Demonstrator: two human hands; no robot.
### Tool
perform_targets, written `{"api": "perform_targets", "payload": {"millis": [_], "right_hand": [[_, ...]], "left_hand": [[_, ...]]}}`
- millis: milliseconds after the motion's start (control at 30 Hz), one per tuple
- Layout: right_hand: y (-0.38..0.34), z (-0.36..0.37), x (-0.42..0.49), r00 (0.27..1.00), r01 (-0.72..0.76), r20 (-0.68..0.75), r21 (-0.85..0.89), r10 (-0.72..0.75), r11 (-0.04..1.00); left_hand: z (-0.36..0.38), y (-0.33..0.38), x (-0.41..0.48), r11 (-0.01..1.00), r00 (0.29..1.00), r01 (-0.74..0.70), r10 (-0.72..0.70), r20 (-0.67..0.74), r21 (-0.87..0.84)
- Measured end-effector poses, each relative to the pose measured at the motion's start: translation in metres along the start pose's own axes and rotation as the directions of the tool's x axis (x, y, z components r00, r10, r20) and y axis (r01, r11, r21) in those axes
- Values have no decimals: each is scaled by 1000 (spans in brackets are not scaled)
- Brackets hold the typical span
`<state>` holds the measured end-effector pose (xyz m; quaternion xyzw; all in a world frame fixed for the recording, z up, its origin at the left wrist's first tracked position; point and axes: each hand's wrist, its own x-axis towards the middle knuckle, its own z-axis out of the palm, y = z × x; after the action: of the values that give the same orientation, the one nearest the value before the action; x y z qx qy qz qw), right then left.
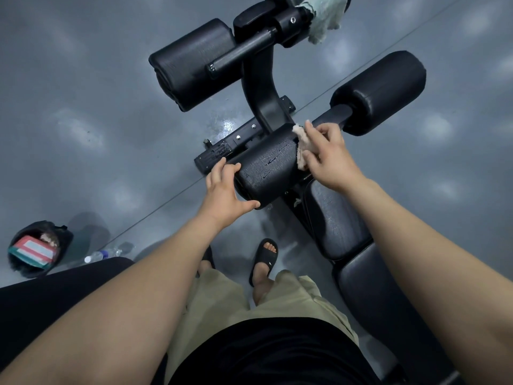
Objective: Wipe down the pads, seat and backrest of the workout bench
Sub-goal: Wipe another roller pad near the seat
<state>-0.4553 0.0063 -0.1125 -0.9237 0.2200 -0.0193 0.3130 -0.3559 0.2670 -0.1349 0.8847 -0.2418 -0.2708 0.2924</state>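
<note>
The black padded roller pad (266,168) nearest me sits just beyond the black vinyl seat (336,218). My right hand (330,159) clutches a crumpled beige cloth (301,145) against its right end. My left hand (224,190) curls fingers and thumb round its left end. A pale green rag (324,20) hangs on the far frame.

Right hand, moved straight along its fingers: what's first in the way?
Beyond the cloth it holds against the near pad, the right hand likely meets the curved black upright first; depth unclear.
</note>
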Motion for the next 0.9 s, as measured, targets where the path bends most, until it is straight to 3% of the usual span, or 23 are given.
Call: {"api": "perform_targets", "payload": {"millis": [233,333,500,633,900], "right_hand": [[-5,6,25,992,-52,-113,-8,51,999],[-11,17,22,987,27,-157,-83,-39,996],[-13,19,19,989,147,43,-159,-142,976],[-20,25,18,961,277,58,-173,-271,945],[-41,38,3,951,303,134,-208,-279,930]], "left_hand": [[0,-4,-1,999,1000,-11,11,15,-37],[-4,-10,2,996,999,-16,19,29,-91],[-4,-16,5,989,999,-6,12,44,-149],[-4,-14,4,985,1000,-24,26,8,-168],[-5,-10,3,984,999,43,-43,2,-172]]}}
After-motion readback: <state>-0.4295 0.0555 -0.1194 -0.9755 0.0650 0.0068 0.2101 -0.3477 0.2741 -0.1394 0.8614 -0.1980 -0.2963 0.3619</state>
